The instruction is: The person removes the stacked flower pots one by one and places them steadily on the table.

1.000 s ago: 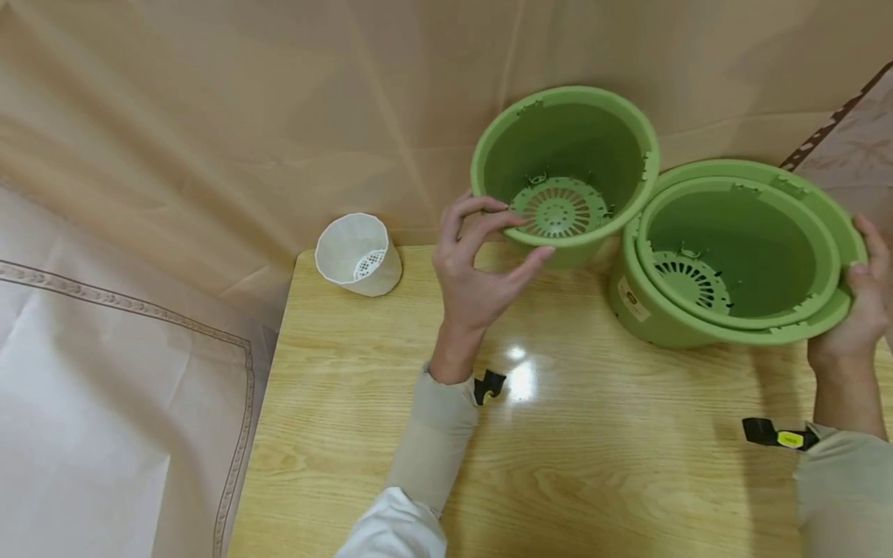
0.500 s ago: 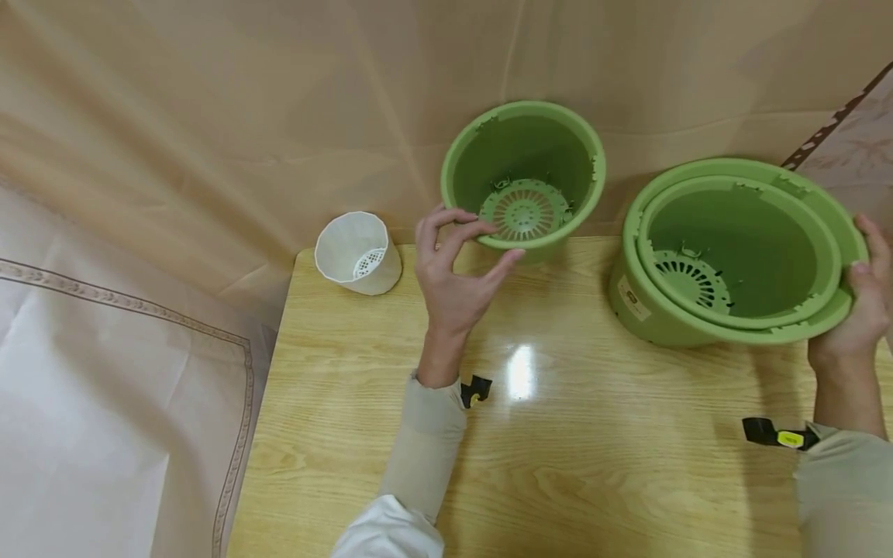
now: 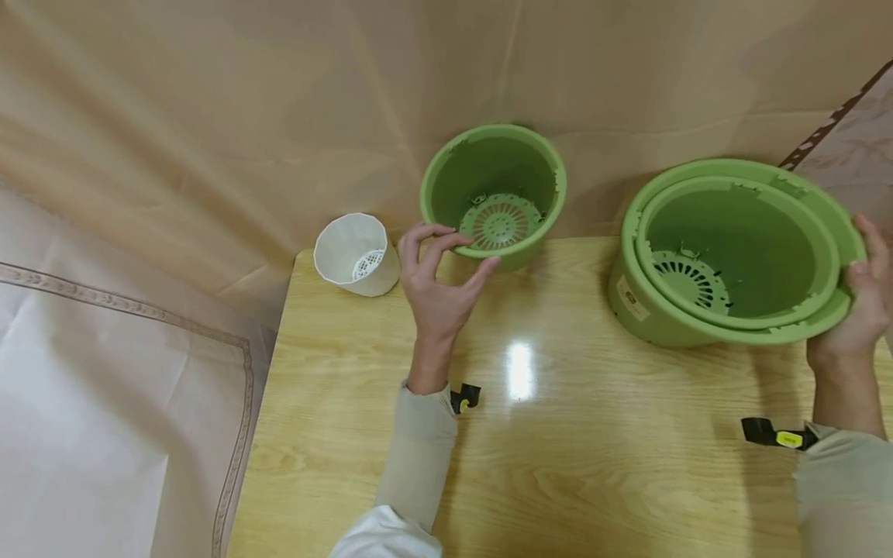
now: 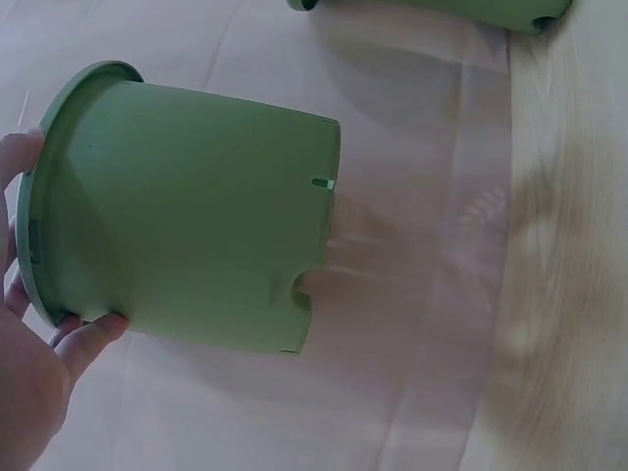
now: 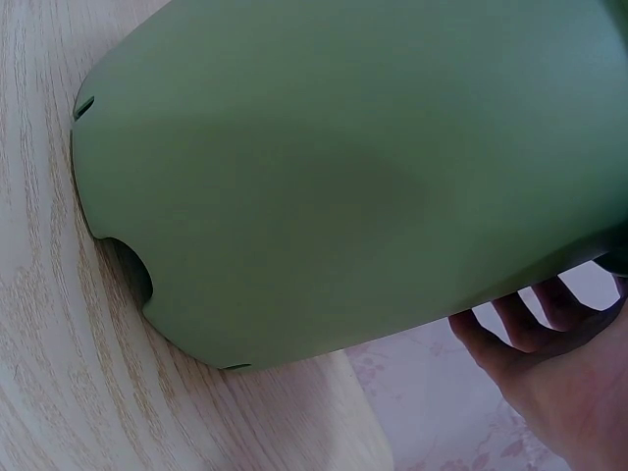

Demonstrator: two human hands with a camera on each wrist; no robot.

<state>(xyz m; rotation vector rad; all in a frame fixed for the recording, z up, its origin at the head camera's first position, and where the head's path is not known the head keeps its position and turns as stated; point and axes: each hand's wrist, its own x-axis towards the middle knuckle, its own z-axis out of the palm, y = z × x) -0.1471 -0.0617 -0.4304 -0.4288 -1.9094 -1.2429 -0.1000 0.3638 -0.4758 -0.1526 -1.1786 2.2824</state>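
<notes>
1. Left hand [image 3: 439, 291] pinches the near rim of a small green pot [image 3: 492, 194], tilted, at 12 o'clock on the wooden table [image 3: 558, 449].
2. Right hand [image 3: 854, 310] grips the nested green pots [image 3: 732, 252] (tilted) at 2 o'clock.
3. A white pot [image 3: 357, 254] lies at 10 o'clock.

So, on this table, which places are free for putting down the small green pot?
The wooden table is bare in front, between the two sleeves. The back edge is crowded: white pot, the small green pot gripped by the left hand, then the nested green pots held by the right hand.
</notes>
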